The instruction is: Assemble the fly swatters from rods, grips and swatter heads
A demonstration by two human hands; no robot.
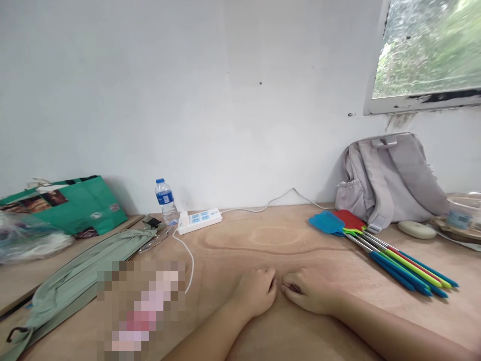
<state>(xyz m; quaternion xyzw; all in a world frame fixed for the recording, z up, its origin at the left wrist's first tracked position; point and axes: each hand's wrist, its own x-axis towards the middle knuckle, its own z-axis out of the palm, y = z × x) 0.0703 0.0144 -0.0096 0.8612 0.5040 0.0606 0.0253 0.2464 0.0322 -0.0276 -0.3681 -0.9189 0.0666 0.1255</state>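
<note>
My left hand [259, 291] rests on the wooden table [259, 240], its fingers loosely curled in. Close beside it, with a narrow gap between, lies my right hand [310, 291], curled the same way. Nothing shows in either hand. To the right of my right hand lies a bunch of several fly swatters [398, 260]. Their blue and red heads point toward the wall, and their blue, green, yellow and red handles point toward the near right.
Along the wall stand a water bottle [166, 202], a white power strip [200, 220] with its cord and a grey backpack [394, 175]. At left lie a green bag [90, 200], plastic bag [33, 240] and grey-green fabric strap [90, 260]. A pixelated patch hides something. At right sits a plastic cup [464, 210].
</note>
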